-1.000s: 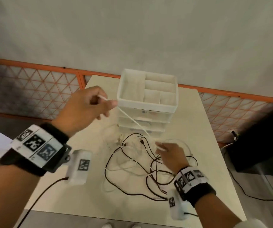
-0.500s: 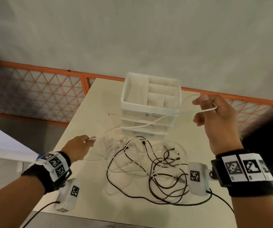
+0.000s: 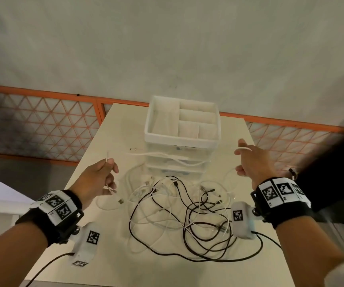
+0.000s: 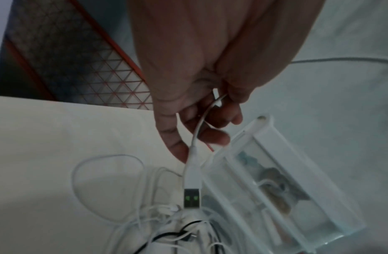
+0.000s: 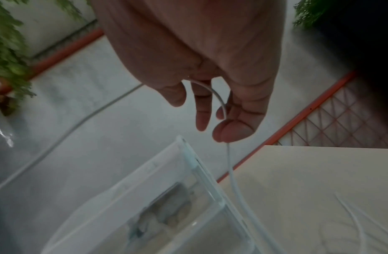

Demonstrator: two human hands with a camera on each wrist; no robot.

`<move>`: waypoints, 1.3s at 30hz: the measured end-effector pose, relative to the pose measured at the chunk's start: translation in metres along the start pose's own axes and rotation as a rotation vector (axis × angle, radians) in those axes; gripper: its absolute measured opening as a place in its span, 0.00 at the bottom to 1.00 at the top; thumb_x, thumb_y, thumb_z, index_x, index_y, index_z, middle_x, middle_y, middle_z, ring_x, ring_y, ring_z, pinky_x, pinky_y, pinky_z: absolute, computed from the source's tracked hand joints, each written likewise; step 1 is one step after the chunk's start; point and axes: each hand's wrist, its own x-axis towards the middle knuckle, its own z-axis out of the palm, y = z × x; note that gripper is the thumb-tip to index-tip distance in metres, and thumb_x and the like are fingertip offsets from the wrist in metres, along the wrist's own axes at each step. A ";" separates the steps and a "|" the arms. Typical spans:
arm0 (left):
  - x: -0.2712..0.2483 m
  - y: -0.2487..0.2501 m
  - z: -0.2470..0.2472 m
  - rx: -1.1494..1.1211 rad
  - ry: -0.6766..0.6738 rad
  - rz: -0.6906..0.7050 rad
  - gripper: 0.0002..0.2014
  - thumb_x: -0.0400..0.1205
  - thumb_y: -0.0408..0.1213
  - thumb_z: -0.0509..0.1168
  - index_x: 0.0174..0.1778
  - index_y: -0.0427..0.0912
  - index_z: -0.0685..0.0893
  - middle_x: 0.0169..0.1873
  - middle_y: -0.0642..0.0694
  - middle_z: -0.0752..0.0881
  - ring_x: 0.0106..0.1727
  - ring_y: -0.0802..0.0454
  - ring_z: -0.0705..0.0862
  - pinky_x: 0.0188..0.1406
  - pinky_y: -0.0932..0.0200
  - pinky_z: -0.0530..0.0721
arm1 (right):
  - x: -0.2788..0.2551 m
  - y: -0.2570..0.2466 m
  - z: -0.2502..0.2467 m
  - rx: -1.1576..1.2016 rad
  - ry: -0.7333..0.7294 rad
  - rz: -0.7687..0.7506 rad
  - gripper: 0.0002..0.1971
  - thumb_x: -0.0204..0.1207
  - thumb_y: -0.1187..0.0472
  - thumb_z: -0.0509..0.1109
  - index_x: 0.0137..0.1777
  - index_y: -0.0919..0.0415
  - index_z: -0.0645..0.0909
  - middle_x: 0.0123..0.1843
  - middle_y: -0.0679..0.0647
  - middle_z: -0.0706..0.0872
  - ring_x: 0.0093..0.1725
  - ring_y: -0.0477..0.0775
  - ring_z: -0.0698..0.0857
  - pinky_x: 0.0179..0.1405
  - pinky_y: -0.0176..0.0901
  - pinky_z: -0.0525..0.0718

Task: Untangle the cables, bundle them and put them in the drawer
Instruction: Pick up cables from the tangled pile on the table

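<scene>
A white cable [image 3: 167, 156] is stretched between both hands in front of the white drawer unit [image 3: 182, 131]. My left hand [image 3: 107, 175] grips one end of it, held above the table's left side. The cable's USB plug [image 4: 191, 197] hangs below the curled fingers [image 4: 212, 137]. My right hand [image 3: 247, 158], to the right of the drawers, pinches the same cable [image 5: 232, 171] between thumb and finger. A tangle of black and white cables [image 3: 187, 214] lies on the table [image 3: 125, 125] between my forearms. The drawers look closed; the top tray is open and divided.
An orange mesh fence [image 3: 42, 125] runs behind the table, below a plain wall. A dark bulky object [image 3: 332, 172] stands just off the table's right edge. Green foliage [image 5: 8, 51] shows in the right wrist view. Cords trail from both wrist cameras across the front edge.
My left hand came down from high to the table's left side. My right hand left the tangle and rose to the right, drawing the white cable out between them.
</scene>
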 end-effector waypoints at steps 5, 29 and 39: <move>0.001 0.013 0.019 0.099 -0.072 0.046 0.19 0.89 0.49 0.56 0.45 0.37 0.82 0.25 0.51 0.62 0.26 0.53 0.62 0.28 0.57 0.67 | 0.035 -0.007 -0.006 0.296 0.147 -0.033 0.20 0.76 0.74 0.55 0.39 0.51 0.84 0.53 0.55 0.89 0.35 0.55 0.87 0.56 0.56 0.91; -0.045 0.043 0.084 0.446 -0.513 0.290 0.08 0.83 0.44 0.66 0.41 0.50 0.89 0.35 0.50 0.81 0.37 0.57 0.76 0.43 0.57 0.75 | -0.072 0.036 0.068 -0.576 -0.639 -0.324 0.14 0.81 0.47 0.69 0.36 0.51 0.83 0.40 0.58 0.91 0.40 0.57 0.89 0.46 0.48 0.86; -0.042 -0.034 0.078 0.460 -0.159 -0.016 0.13 0.87 0.34 0.54 0.42 0.44 0.83 0.23 0.50 0.80 0.22 0.52 0.72 0.19 0.63 0.68 | -0.049 0.094 0.039 -0.709 -0.212 -0.132 0.38 0.79 0.51 0.70 0.86 0.43 0.57 0.76 0.56 0.78 0.68 0.62 0.84 0.62 0.54 0.81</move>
